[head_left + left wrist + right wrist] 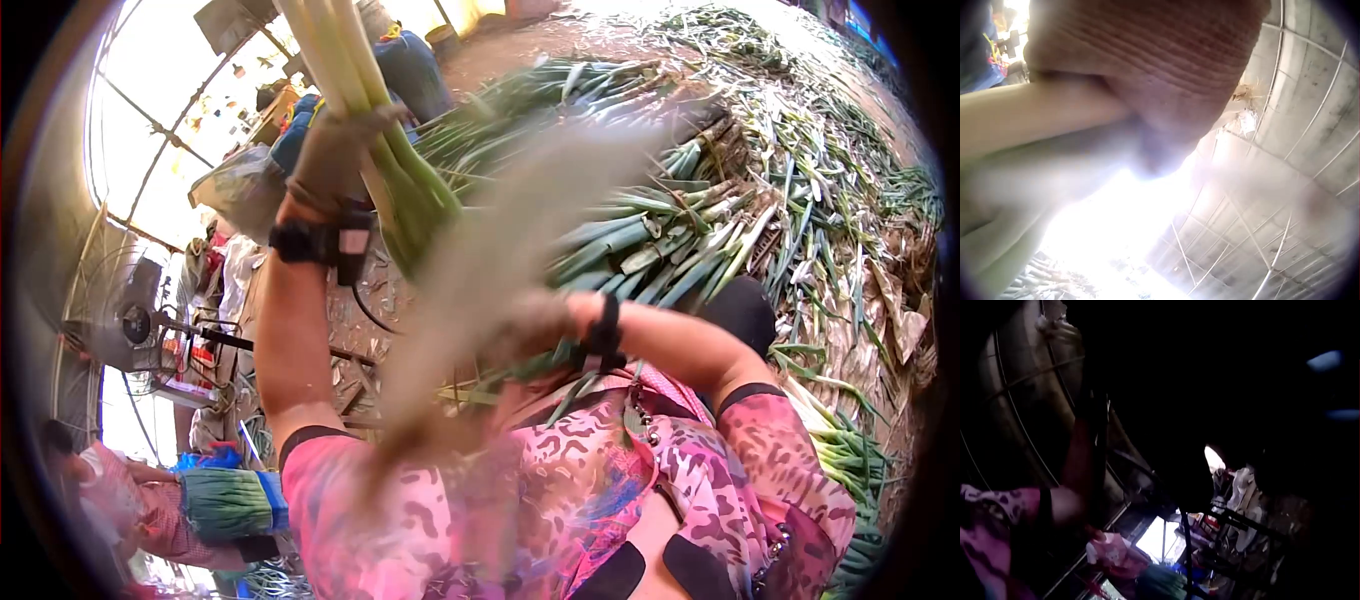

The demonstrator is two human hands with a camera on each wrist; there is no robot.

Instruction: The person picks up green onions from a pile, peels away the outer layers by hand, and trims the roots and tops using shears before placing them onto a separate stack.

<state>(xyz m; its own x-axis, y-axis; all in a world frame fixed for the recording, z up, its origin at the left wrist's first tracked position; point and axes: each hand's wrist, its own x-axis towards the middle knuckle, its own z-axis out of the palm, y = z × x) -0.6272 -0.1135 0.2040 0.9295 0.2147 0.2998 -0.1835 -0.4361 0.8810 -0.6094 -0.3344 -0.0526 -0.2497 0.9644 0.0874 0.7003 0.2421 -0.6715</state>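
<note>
In the head view, leeks (pixel 412 195) are held up in the left hand (pixel 342 152); the right hand (pixel 530 325) is smeared, so its grip cannot be told. The leeks are best held firmly, not squashed. In the left wrist view, they are seen smooth, whitish and green. In the right wrist view, darkness hides any grip.

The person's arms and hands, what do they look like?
The left arm wears a black strap and dark box with pale patch and cable, the left hand a brownish ribbed glove. The right arm wears a black band; the right hand is blurred. Short sleeves are pink, patterned and dark-edged.
</note>
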